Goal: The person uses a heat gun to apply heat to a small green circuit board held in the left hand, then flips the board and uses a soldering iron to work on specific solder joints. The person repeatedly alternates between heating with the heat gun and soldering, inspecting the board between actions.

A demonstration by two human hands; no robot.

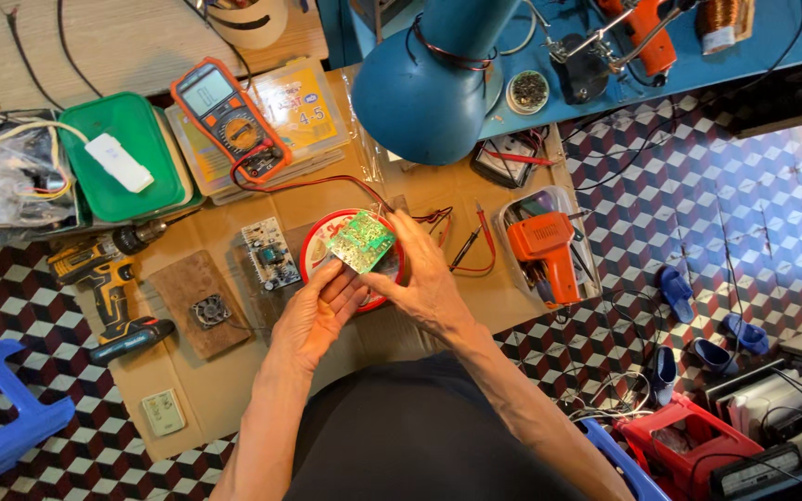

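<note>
Both my hands hold a small green circuit board (362, 240), solder side up, above a round red tin lid (311, 247). My left hand (316, 311) supports the board's lower left edge with its fingertips. My right hand (422, 278) grips the board's right edge. A second, white-topped circuit board (270, 252) lies just left of the lid on the cardboard work mat (234, 390).
An orange multimeter (229, 118) with red leads, a green box (125, 155), a yellow cordless drill (104, 269), a small fan on a wooden block (210, 311), an orange soldering gun in a clear tray (546, 247), probes (475, 246) and a blue lamp (433, 74) surround the mat.
</note>
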